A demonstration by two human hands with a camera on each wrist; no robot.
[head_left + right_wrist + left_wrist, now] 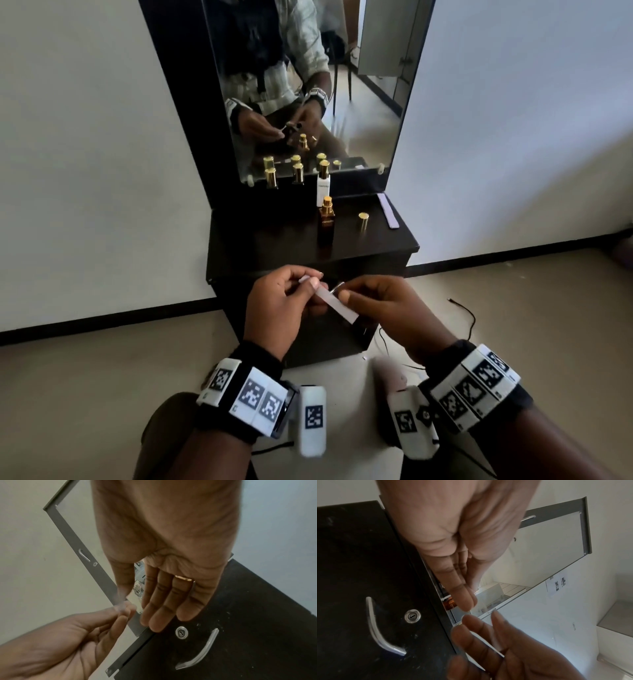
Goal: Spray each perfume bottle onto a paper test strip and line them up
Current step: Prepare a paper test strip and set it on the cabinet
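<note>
Pinching one paper strip (334,303) between left hand (277,308) and right hand (383,305), near the worktop (376,240); could crease if tugged apart.

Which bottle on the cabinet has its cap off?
The amber bottle nearest the person: its gold sprayer is bare. The white bottle behind wears its gold cap.

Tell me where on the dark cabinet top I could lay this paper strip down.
The cabinet top looks bare in front of the amber bottle, toward the near edge, and on its left half. It is crowded along the mirror, where gold-capped bottles and a white bottle stand. On the right, the loose gold cap and another strip leave little room.
</note>
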